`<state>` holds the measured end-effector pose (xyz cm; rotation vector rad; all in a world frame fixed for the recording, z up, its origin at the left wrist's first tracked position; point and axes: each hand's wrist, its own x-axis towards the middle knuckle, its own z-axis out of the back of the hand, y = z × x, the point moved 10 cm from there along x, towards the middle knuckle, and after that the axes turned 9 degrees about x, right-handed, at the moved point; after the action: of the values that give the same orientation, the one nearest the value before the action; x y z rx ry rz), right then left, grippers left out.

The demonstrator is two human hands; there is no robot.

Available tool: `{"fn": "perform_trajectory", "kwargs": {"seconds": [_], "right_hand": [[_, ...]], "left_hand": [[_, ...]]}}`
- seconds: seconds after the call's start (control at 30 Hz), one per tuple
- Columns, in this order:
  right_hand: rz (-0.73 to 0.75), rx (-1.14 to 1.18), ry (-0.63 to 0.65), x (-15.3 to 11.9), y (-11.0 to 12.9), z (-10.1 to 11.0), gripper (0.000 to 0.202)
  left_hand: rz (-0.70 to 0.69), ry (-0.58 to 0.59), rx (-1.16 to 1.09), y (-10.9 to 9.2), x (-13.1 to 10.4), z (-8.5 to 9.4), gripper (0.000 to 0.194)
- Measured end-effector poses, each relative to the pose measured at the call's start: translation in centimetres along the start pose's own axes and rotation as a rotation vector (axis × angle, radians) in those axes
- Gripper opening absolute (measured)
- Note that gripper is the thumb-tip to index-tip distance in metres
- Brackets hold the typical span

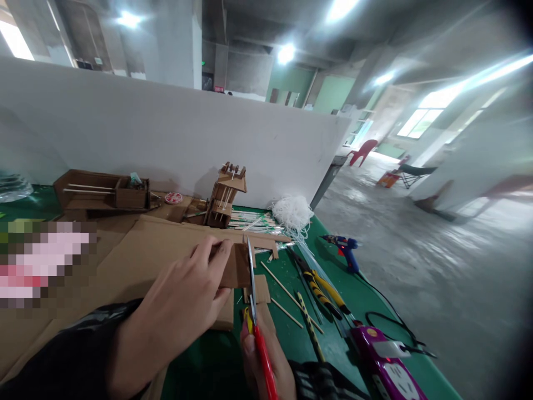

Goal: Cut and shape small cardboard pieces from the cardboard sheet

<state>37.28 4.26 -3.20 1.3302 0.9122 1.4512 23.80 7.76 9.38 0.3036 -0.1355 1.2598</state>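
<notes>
Pinched between the thumb and fingers of my left hand (pixel 183 305) is a small piece of brown cardboard (pixel 236 265). My right hand (pixel 275 355) grips scissors (pixel 252 278) with red and yellow handles. Their long blades point away from me along the right edge of the cardboard piece, the tips slightly apart; I cannot tell whether they bite into it. Below the blades lie cardboard scraps (pixel 261 289). To their right, thin wooden sticks (pixel 283 288) are scattered on the green tabletop (pixel 200 366).
Large cardboard sheets (pixel 112 266) cover the left side. Cardboard models (pixel 227 194) and white stringy material (pixel 292 215) stand near the white partition (pixel 166 128). Rightward lie pliers (pixel 318 289), a blue glue gun (pixel 345 250) with a cable, and a purple power strip (pixel 378 350) near the table edge.
</notes>
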Motion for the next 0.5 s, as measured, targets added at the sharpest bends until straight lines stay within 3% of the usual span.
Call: {"fn": "perform_trajectory", "kwargs": {"seconds": [0.5], "right_hand": [[-0.049, 0.028, 0.079, -0.15, -0.49, -0.48, 0.040]], "left_hand": [[-0.003, -0.003, -0.011, 0.10, 0.15, -0.15, 0.059]]}}
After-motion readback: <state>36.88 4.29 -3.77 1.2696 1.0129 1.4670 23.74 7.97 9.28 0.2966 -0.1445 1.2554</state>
